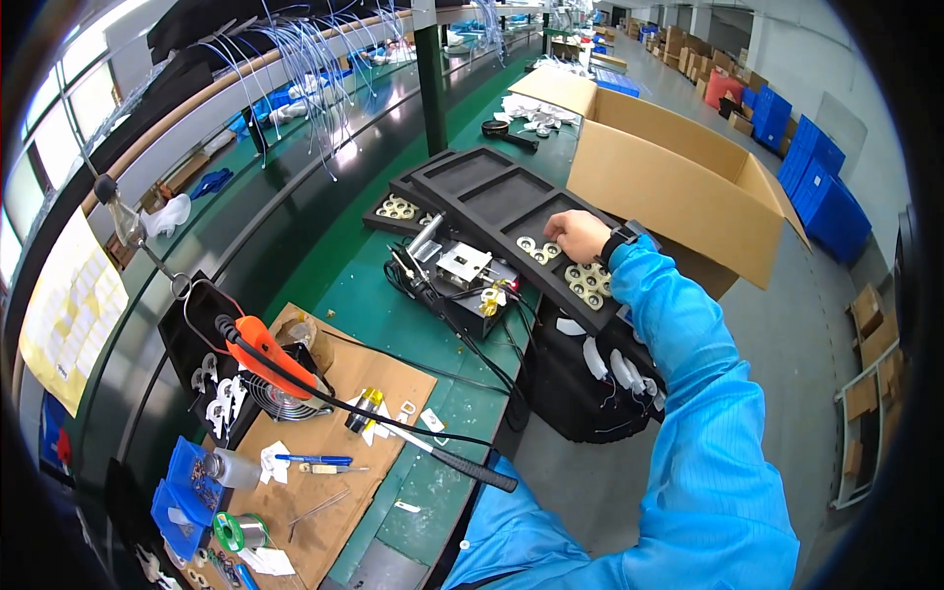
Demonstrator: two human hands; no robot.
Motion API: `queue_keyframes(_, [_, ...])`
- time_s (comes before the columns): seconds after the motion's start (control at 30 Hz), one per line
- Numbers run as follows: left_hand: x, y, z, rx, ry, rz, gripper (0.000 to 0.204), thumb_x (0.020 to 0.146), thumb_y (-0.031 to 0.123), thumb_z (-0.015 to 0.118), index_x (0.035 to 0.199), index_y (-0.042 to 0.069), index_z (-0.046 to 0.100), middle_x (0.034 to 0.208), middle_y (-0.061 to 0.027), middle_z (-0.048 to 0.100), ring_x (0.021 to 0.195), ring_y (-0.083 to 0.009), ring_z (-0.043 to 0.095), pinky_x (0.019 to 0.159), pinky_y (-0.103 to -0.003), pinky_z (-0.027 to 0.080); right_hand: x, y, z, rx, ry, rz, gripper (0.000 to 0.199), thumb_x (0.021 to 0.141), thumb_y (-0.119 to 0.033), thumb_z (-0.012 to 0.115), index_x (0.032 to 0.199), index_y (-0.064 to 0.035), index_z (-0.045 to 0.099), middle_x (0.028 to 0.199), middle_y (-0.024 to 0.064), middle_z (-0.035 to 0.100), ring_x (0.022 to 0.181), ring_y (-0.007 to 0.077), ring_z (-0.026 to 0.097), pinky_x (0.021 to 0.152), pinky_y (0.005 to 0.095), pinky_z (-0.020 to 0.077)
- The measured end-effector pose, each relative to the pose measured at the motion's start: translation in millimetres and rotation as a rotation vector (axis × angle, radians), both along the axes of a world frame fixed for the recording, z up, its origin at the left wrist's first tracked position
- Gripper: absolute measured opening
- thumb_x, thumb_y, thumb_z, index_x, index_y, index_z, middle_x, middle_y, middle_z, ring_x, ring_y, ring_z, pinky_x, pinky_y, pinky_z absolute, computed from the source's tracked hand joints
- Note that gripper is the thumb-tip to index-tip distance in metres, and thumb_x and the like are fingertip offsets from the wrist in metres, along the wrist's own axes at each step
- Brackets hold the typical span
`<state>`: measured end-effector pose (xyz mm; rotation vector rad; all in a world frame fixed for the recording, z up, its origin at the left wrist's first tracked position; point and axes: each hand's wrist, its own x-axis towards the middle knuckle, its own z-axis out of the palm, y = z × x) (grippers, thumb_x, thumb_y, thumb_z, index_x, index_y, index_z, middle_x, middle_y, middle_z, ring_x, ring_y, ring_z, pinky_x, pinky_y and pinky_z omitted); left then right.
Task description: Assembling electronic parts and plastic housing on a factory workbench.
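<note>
My right hand [580, 236], in a blue sleeve with a dark wristband, reaches into a compartment of the black tray [482, 202]. Its fingers are curled down and together; what they hold, if anything, is hidden. Beside the fingertips lies a small group of cream, ring-shaped parts [536, 250]. In the nearer compartment, below the hand, sits a second cluster of ring-shaped parts [590, 282]. Partly under this tray is another black tray with similar parts [396, 206]. My left hand is out of view.
Left of the tray stands a black device with a metal plate [462, 264]. An orange-handled tool [270, 354], solder spool [241, 532] and blue bin [184, 492] are on the left. An open cardboard box [669, 177] borders the trays; a black container [580, 403] stands below.
</note>
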<state>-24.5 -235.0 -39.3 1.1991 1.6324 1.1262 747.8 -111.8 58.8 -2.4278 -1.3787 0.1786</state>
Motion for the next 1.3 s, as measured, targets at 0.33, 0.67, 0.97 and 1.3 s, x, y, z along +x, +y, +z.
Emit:
queue_keyframes(0.33, [-2.8, -1.8, -4.2, 0.008, -0.083, -0.02, 0.048, 0.104, 0.044, 0.054, 0.128, 0.003, 0.048, 0.081, -0.0079, 0.063, 0.058, -0.0122, 0.048, 0.053, -0.025, 0.038, -10.2, 4.5, 6.8, -0.132, -0.046, -0.095, 0.04, 0.078, -0.029, 0.08, 0.111, -0.0062, 0.075, 0.104, 0.0138, 0.076, 0.1, 0.0288, 0.072, 0.09, 0.0392, 0.0562])
queue_keyframes(0.67, [-1.8, -0.1, -5.8, 0.06, -0.1, -0.086, 0.043, 0.104, 0.044, 0.054, 0.122, 0.005, 0.051, 0.081, -0.0074, 0.063, 0.059, -0.0117, 0.049, 0.054, -0.025, 0.038, 0.0, 15.6, 14.0, -0.264, 0.005, -0.054, 0.034, 0.076, -0.026, 0.081, 0.105, -0.0084, 0.078, 0.101, 0.0122, 0.076, 0.096, 0.0268, 0.072, 0.088, 0.0385, 0.0562])
queue_keyframes(0.97, [-3.1, 0.1, -5.4, 0.021, -0.108, -0.036, 0.037, 0.105, 0.042, 0.055, 0.115, 0.007, 0.051, 0.081, -0.0065, 0.062, 0.059, -0.0115, 0.048, 0.054, -0.025, 0.038, 35.8, 21.5, 10.3, 0.054, 0.261, -0.241, 0.016, 0.079, -0.015, 0.081, 0.093, -0.0069, 0.078, 0.083, 0.0067, 0.075, 0.072, 0.018, 0.07, 0.065, 0.034, 0.0562])
queue_keyframes(1.3, [0.1, 2.9, -7.1, 0.062, -0.095, -0.078, 0.033, 0.105, 0.036, 0.054, 0.118, 0.006, 0.05, 0.083, -0.0081, 0.063, 0.056, -0.0107, 0.046, 0.052, -0.024, 0.037, 8.6, 70.1, -2.7, 0.005, 0.282, -0.339, 0.023, 0.087, -0.028, 0.077, 0.086, -0.0041, 0.078, 0.071, 0.0042, 0.072, 0.062, 0.013, 0.066, 0.058, 0.0309, 0.0511])
